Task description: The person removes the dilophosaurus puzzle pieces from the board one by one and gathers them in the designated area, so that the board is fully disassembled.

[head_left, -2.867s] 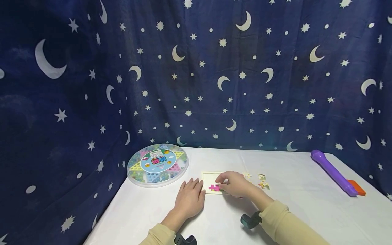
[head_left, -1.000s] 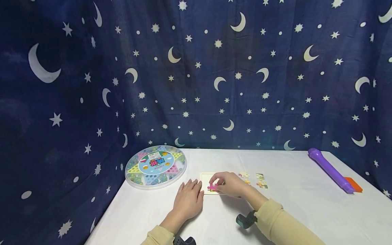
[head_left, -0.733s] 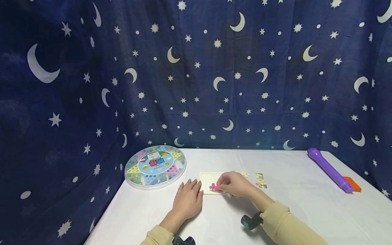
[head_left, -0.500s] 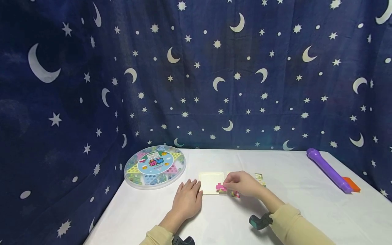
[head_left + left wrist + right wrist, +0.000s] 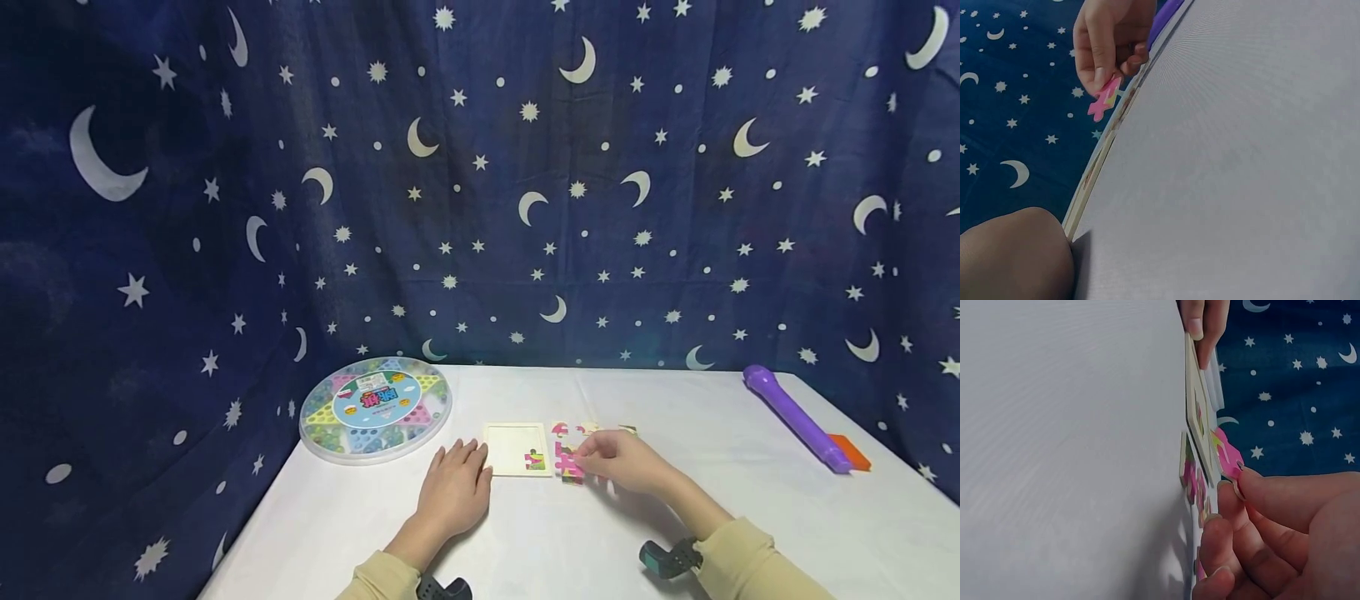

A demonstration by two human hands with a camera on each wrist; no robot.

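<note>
My right hand [image 5: 630,463] pinches a pink jigsaw piece [image 5: 1229,455] between thumb and fingers, held up off the table. In the head view it hovers just right of the cream puzzle tray [image 5: 510,448], above other loose pieces. One green-and-pink jigsaw piece [image 5: 535,461] lies in the tray's lower right corner. My left hand [image 5: 453,490] rests flat on the table, its fingers at the tray's left edge. Several loose pieces, one with a pink shape [image 5: 560,429], lie right of the tray, some hidden behind my right hand.
A round, clear-lidded board game [image 5: 377,410] lies at the back left of the white table [image 5: 525,542]. Toward the right edge are a purple stick [image 5: 797,418] and an orange block [image 5: 852,452]. A dark blue star-and-moon curtain [image 5: 480,208] hangs behind.
My right hand has drawn back to the right from over the tray, carrying the pink jigsaw piece. The piece in the tray's corner now shows. The left hand has stayed in place.
</note>
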